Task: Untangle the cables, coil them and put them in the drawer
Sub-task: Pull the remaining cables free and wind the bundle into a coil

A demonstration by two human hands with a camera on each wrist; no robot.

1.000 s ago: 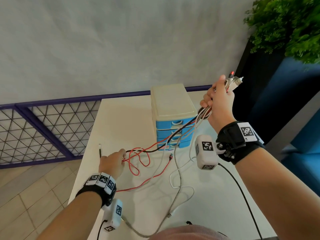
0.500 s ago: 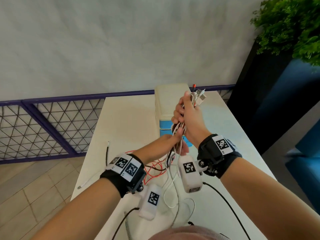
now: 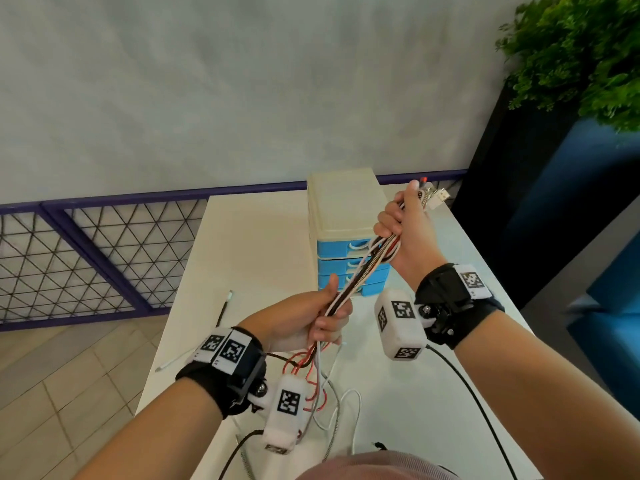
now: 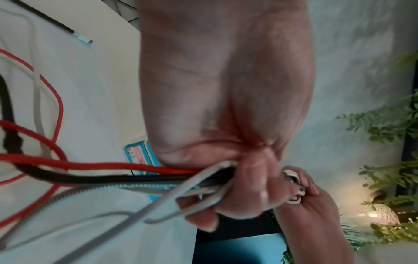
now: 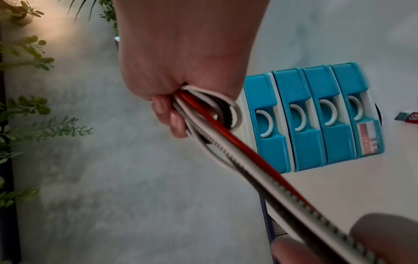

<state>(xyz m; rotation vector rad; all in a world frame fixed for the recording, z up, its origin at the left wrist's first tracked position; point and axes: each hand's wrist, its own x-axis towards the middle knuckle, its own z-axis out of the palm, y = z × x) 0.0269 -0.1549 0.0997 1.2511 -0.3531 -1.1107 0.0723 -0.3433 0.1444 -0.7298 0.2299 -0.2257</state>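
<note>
Cables (image 3: pixel 360 278) bunched taut between right hand (image 3: pixel 407 233) and left hand (image 3: pixel 308 320), both clenched; slack below wants coiling next.

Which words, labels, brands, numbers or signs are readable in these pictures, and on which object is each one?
No text can be read for certain.
Sticker on the last blue drawer: red and white, its lettering too blurred to read.
Square black-and-white coded markers on the wrist cameras and bands: patterns only, no letters.
Cables: no print visible.
</note>
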